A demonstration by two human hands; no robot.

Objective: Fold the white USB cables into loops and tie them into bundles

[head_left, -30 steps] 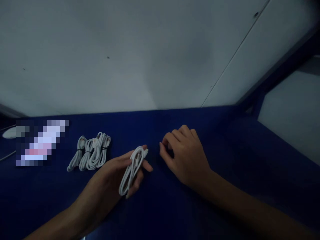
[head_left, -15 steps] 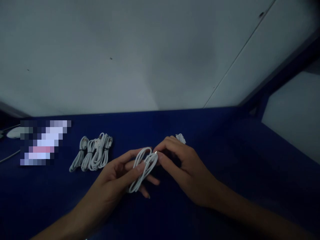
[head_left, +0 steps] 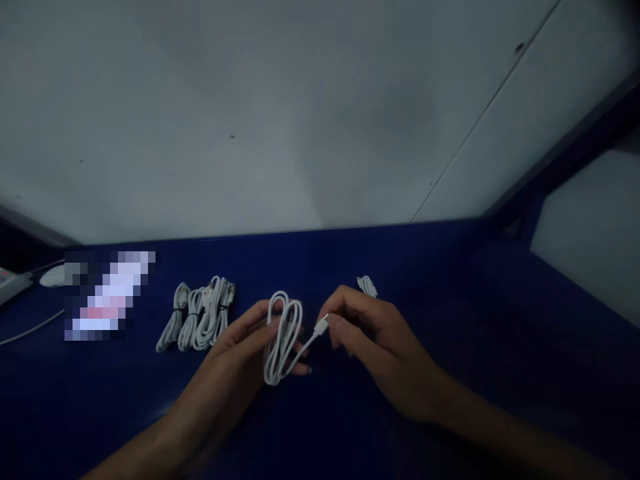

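A coiled white charging cable (head_left: 283, 347) is gripped in my left hand (head_left: 245, 350), its loops upright between thumb and fingers. One end runs out to the right from the bottom of the coil. My right hand (head_left: 373, 333) pinches the metal tip of that end's white plug (head_left: 321, 325) between thumb and forefinger. Left of my hands, several bundled white cables (head_left: 200, 317) lie side by side on the blue tabletop (head_left: 320, 427), dark ties visible round some of them. Just beyond my right hand lies another white cable bundle (head_left: 367, 286), partly hidden by the hand.
At the far left are a blurred-out bright screen (head_left: 113, 293), a white rounded object (head_left: 53, 275) and a loose white cord (head_left: 35, 330). A pale wall panel (head_left: 320, 120) rises behind the table. A blue frame bar (head_left: 575, 143) slants along the right side.
The plug end has come away from the coil toward the lower right, pinched by my right hand. The coil has turned more upright in my left hand. The view has shifted slightly.
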